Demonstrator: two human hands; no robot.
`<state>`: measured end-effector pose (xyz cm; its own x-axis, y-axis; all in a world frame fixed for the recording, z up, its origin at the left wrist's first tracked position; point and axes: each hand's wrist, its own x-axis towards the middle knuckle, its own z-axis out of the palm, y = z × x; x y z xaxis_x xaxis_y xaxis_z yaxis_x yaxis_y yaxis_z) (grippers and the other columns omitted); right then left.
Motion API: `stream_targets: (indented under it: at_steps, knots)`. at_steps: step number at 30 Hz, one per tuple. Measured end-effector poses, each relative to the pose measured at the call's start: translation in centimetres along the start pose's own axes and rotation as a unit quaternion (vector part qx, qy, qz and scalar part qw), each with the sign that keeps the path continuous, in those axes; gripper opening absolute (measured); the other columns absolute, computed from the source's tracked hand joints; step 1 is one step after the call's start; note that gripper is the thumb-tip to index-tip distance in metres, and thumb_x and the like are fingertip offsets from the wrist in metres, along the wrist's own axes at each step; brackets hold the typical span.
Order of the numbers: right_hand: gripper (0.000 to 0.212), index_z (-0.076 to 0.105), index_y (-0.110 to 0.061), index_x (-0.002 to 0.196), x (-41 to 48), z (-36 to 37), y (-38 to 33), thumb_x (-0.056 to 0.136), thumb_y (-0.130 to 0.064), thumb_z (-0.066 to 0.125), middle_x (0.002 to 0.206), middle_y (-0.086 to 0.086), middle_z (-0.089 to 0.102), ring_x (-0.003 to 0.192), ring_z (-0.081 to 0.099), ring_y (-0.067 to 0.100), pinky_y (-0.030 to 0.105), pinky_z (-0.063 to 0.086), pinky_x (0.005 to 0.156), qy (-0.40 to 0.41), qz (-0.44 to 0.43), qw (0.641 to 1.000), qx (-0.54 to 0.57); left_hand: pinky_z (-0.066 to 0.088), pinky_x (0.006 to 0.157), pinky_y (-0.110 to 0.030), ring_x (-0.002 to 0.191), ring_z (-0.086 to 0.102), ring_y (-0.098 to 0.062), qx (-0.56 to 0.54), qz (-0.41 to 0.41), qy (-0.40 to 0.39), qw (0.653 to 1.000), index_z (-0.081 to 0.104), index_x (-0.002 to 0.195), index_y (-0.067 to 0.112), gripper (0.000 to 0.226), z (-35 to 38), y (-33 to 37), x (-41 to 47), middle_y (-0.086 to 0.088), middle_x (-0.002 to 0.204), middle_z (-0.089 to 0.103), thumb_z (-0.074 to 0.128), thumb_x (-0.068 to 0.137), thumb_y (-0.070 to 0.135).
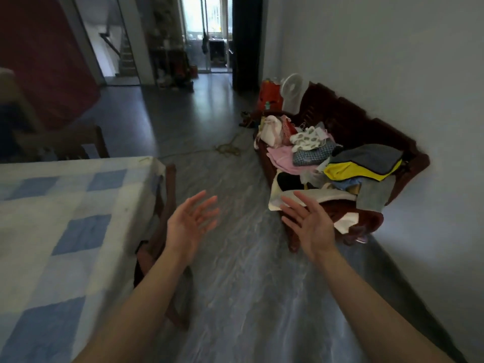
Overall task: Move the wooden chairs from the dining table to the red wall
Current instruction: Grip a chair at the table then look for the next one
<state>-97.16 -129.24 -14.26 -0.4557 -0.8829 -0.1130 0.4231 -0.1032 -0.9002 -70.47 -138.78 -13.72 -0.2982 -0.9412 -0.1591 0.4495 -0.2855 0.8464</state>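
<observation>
both hands were held open, empty, beside the table [65, 205]: left hand [187, 224] just above a chair [167, 205] tucked at its edge, right hand [310, 226] farther away.

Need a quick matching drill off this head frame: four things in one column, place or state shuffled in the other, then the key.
Things
1. left hand
2. chair
3. wooden sofa
4. red wall

Place or state
A. piled with clothes, along the white wall on the right
B. far left, behind the table
C. open, palm up, holding nothing
D. tucked at the table edge, partly under the checked cloth

Pairs: 1-C, 2-D, 3-A, 4-B

The right hand is also open and empty; neither hand touches a chair.
</observation>
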Motion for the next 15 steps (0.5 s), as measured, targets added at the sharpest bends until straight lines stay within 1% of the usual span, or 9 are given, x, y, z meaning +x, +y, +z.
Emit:
stream_targets:
  at_steps: [2,5,8,11,13,15]
  knots:
    - [0.049,0.056,-0.013,0.143,5.3,-0.1,-0.5,0.106,-0.034,0.032,0.130,0.012,0.072,0.124,0.065,0.030,0.046,0.044,0.106,-0.039,0.024,0.999,-0.012,0.050,0.086,-0.040,0.100,0.073,-0.023,0.007,0.023,0.044,0.999,0.066,0.126,0.022,0.040,1.2,-0.1,2.7,-0.008,0.128,0.074,0.037,0.103,0.037]
    - [0.044,0.062,-0.020,0.134,11.6,0.2,-1.5,0.107,-0.039,0.033,0.133,0.011,0.070,0.125,0.065,0.027,0.044,0.046,0.104,-0.091,0.059,0.994,-0.020,0.048,0.088,-0.042,0.100,0.073,-0.022,0.004,0.049,0.094,0.994,0.064,0.129,0.022,0.041,2.1,-0.1,5.5,-0.007,0.130,0.073,0.036,0.104,0.038]
    - [0.041,0.064,-0.022,0.131,17.7,1.6,-2.3,0.109,-0.038,0.032,0.134,0.008,0.070,0.120,0.068,0.023,0.045,0.046,0.106,-0.145,0.078,0.985,-0.046,0.048,0.094,-0.043,0.107,0.071,-0.026,0.011,0.073,0.153,0.985,0.060,0.137,0.019,0.045,2.6,-0.1,7.8,-0.006,0.131,0.073,0.035,0.104,0.036]
    - [0.043,0.064,-0.023,0.131,23.0,3.9,-1.5,0.109,-0.040,0.031,0.133,0.004,0.070,0.120,0.069,0.020,0.043,0.047,0.105,-0.203,0.097,0.972,-0.071,0.046,0.100,-0.046,0.111,0.069,-0.029,0.018,0.103,0.218,0.970,0.064,0.133,0.021,0.042,1.9,0.1,9.3,-0.003,0.130,0.073,0.035,0.106,0.034]
    - [0.044,0.062,-0.021,0.134,26.0,5.9,-0.1,0.109,-0.040,0.032,0.134,0.005,0.070,0.123,0.067,0.022,0.043,0.047,0.104,-0.239,0.113,0.960,-0.088,0.047,0.099,-0.046,0.110,0.069,-0.029,0.014,0.124,0.261,0.957,0.066,0.129,0.022,0.040,0.9,0.1,10.2,-0.003,0.127,0.074,0.035,0.107,0.035]
    - [0.044,0.061,-0.020,0.137,28.4,8.2,1.7,0.109,-0.039,0.033,0.133,0.006,0.071,0.123,0.067,0.023,0.043,0.048,0.103,-0.269,0.132,0.948,-0.105,0.047,0.096,-0.044,0.108,0.069,-0.028,0.012,0.144,0.296,0.944,0.066,0.129,0.022,0.041,-0.3,0.0,11.0,-0.004,0.129,0.073,0.034,0.107,0.034]
